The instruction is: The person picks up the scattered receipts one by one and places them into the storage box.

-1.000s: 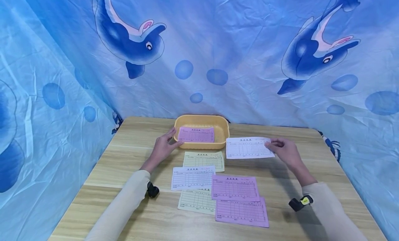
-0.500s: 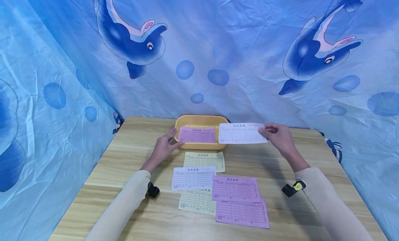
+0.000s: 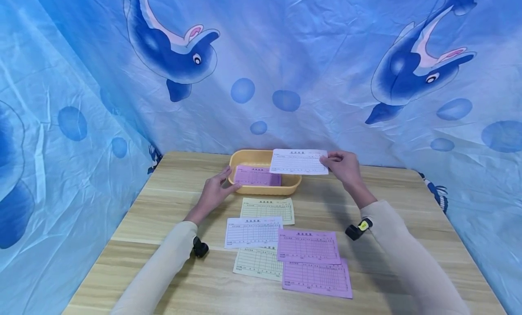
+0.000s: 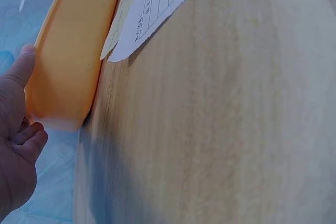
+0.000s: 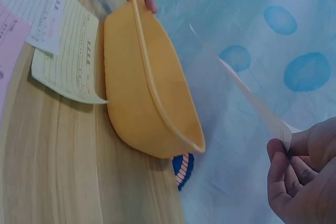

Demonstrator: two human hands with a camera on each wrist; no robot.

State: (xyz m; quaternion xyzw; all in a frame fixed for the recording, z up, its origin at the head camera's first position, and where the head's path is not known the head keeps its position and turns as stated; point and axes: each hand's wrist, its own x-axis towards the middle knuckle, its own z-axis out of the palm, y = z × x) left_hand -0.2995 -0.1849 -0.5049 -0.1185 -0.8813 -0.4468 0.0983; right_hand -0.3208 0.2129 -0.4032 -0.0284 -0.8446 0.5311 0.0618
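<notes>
My right hand (image 3: 344,170) pinches the right end of a white receipt slip (image 3: 299,162) between thumb and fingers. That slip is in the air over the right part of a yellow plastic basket (image 3: 261,190). In the right wrist view the slip (image 5: 257,103) shows nearly edge-on, apart from the basket (image 5: 126,77). My left hand (image 3: 214,190) holds the basket's left end, thumb toward the near rim. In the left wrist view the fingers (image 4: 32,142) curl by the basket's end wall. Inside the basket lies a purple slip (image 3: 257,175), partly covered by the white one.
Before the basket on the wooden table (image 3: 183,278) lie a pale yellow slip (image 3: 267,210), a white slip (image 3: 253,232), another pale yellow slip (image 3: 257,264) and two overlapping purple slips (image 3: 308,247). A blue dolphin-print cloth (image 3: 261,79) hangs behind the table.
My right hand has carried the white slip leftward and away from me, from beside the basket to above its right part. The left hand stays at the basket.
</notes>
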